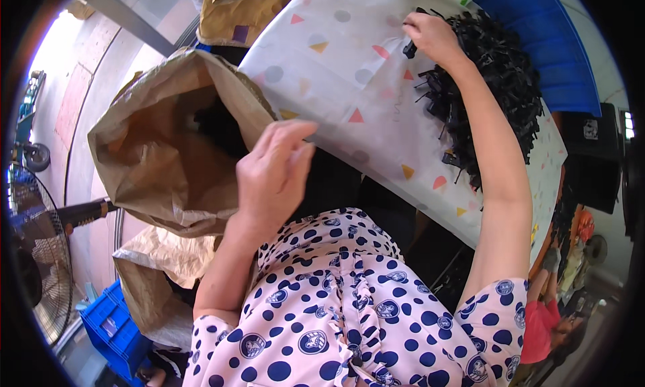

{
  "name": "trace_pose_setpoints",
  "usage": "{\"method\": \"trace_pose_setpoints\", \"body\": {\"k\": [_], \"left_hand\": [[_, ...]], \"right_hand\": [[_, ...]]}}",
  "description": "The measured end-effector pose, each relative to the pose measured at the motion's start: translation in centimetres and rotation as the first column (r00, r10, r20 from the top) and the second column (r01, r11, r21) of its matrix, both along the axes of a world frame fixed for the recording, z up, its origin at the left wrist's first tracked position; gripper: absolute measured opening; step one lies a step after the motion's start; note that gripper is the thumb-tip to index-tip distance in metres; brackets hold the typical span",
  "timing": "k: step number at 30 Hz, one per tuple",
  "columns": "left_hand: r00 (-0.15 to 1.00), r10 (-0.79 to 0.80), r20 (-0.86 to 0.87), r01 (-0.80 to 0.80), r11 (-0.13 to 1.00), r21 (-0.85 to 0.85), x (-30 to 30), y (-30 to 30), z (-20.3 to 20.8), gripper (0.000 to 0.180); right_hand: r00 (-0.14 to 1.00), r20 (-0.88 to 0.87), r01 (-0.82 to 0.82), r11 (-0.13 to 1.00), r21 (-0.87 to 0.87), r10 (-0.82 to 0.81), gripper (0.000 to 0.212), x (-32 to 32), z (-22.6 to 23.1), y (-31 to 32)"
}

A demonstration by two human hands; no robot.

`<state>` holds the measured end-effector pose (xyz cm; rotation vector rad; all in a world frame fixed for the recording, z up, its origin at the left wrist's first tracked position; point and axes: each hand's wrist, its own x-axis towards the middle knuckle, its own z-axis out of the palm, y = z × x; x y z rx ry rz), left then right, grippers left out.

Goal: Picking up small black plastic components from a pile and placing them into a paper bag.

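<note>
A heap of small black parts [494, 64], seemingly plastic, lies on a table covered with a patterned white cloth [376, 105]. At the heap's far left edge my right hand [433, 37] has its fingers closed on a small black part [409, 49], mostly covered by the hand. My left hand [272, 175] is raised between the table edge and a brown woven sack [154, 179]. Its fingers are loosely bent and apart from the thumb, with nothing visible in them. The sack's mouth gapes towards me, and dark contents show inside.
Behind the heap stands a blue plastic bin [547, 44]. A second brown sack [158, 306] and a blue crate [117, 326] are at the lower left, beside a standing fan [40, 252]. Another sack [245, 17] lies at the far side. A person in pink [537, 330] is at the right.
</note>
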<state>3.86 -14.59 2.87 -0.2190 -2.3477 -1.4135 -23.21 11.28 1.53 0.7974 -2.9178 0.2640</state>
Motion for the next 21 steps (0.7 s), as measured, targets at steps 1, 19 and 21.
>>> {"method": "trace_pose_setpoints", "body": {"k": [1,19,21], "left_hand": [[0.997,-0.043,0.067,0.032,0.986,0.162,-0.3,1.1,-0.1,0.031],[0.654,-0.657,0.374,0.211,0.634,0.744,-1.0,6.8,-0.5,0.068],[0.591,-0.717,0.37,0.28,0.613,0.739,-0.9,6.8,-1.1,0.065]], "right_hand": [[0.993,0.095,0.089,0.972,-0.216,-0.07,0.02,0.8,0.5,-0.7],[0.935,0.336,0.2,0.619,-0.759,0.11,0.009,26.2,1.5,-1.3],[0.961,0.231,0.096,0.597,-0.797,0.153,0.006,27.1,0.7,-0.5]]}}
